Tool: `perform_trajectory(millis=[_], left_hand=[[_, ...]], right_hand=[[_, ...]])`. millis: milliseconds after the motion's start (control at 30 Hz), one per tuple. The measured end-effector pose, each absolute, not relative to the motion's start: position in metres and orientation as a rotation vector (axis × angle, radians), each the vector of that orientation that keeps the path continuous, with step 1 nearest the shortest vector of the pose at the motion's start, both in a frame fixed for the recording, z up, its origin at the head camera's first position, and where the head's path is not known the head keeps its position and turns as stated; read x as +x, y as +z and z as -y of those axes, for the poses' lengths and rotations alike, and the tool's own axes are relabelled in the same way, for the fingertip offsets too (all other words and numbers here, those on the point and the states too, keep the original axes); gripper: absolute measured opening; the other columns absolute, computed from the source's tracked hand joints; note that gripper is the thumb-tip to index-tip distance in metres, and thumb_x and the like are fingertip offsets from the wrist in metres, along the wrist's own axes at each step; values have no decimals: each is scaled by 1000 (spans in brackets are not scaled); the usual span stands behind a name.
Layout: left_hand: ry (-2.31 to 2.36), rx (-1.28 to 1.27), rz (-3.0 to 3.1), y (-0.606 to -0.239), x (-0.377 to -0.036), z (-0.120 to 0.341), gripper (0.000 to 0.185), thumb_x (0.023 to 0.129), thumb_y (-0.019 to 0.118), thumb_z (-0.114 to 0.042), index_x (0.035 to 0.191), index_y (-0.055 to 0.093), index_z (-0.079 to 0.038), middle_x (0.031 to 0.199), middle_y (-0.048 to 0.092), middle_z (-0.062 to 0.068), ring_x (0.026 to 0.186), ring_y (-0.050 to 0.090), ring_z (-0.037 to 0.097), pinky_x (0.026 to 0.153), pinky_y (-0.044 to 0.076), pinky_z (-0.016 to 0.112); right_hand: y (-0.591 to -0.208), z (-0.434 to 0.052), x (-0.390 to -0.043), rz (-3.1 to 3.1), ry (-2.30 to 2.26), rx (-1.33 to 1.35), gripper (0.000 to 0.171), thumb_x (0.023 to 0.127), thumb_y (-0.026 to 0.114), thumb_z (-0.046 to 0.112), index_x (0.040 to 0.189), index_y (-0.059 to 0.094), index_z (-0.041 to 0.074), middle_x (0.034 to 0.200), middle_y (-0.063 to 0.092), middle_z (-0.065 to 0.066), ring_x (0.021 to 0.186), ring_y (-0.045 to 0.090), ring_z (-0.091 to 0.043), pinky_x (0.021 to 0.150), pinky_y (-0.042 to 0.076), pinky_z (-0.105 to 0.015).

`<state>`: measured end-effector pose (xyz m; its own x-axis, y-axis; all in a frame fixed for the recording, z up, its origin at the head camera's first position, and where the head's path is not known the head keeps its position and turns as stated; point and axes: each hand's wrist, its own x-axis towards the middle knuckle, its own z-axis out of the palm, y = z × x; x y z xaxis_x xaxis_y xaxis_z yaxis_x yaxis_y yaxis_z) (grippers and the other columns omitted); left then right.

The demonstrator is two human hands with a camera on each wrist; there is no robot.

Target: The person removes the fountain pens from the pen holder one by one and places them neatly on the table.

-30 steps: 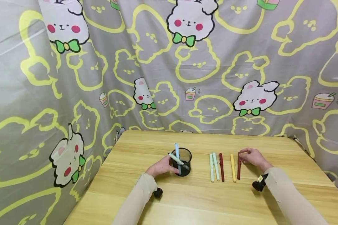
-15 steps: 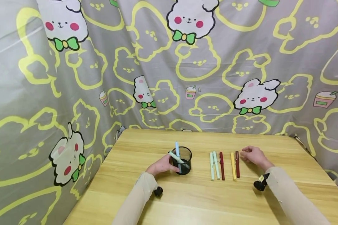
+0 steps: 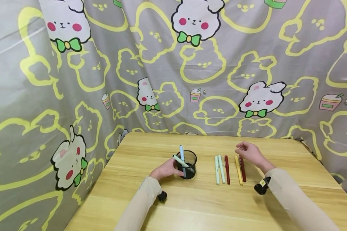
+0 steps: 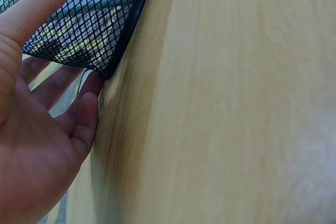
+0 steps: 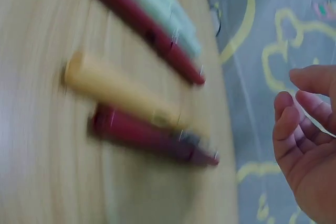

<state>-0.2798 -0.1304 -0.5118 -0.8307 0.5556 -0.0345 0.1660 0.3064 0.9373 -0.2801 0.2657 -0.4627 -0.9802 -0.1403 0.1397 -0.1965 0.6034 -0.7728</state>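
My left hand [image 3: 166, 170] holds a black mesh pen cup [image 3: 192, 172] from its left side, thumb in front and fingers behind in the left wrist view. In the cup lean a light blue pen [image 3: 181, 151] and a pale green pen [image 3: 178, 159]. My right hand [image 3: 252, 154], fingers loosely bent and holding nothing, hovers just beyond the top ends of a yellow pen [image 3: 238, 171] and a dark red pen [image 3: 243, 170]. These two lie side by side, overlapping near their caps in the right wrist view.
Left of the yellow pen lie another dark red pen [image 3: 227, 170] and two pale green pens, one [image 3: 217, 171] beside the other [image 3: 222, 170]. A patterned grey curtain [image 3: 214, 128] hangs behind and left of the wooden table [image 3: 202, 205].
The right hand has let go of the rightmost dark red pen, which shifted left against the yellow one. That hand has then risen and moved left. The left hand stays on the cup.
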Motion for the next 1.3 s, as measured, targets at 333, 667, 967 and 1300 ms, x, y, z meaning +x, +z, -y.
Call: perform_trajectory(millis=[333, 667, 967, 1300], left_hand=[[1517, 662, -2239, -515, -281, 131, 92, 75, 78, -1, 148, 23, -2, 142, 40, 18, 124, 41, 24, 104, 32, 41], [1513, 635, -2239, -513, -280, 131, 93, 74, 80, -4, 149, 23, -4, 139, 44, 17, 123, 43, 24, 103, 32, 42], [1504, 686, -2237, -513, -280, 132, 97, 75, 79, -5, 150, 18, -3, 142, 42, 16, 127, 40, 24, 105, 31, 41], [1521, 723, -2239, -515, -281, 131, 79, 76, 79, -4, 142, 36, -14, 133, 50, 8, 117, 47, 18, 100, 36, 37]], right_hand=[[-448, -203, -272, 2718, 1453, 519, 24, 91, 63, 14, 110, 60, -1, 91, 64, -11, 83, 62, -33, 67, 53, -42], [-435, -152, -266, 2700, 1450, 743, 22, 91, 64, 15, 109, 64, 4, 90, 66, -2, 81, 61, -23, 67, 51, -33], [-430, -113, -265, 2641, 1399, 932, 20, 89, 66, 12, 108, 67, 5, 92, 68, -2, 82, 63, -13, 72, 51, -31], [-435, -80, -263, 2582, 1425, 1030, 19, 86, 68, 5, 104, 69, 1, 92, 68, -4, 81, 62, -14, 70, 52, -28]])
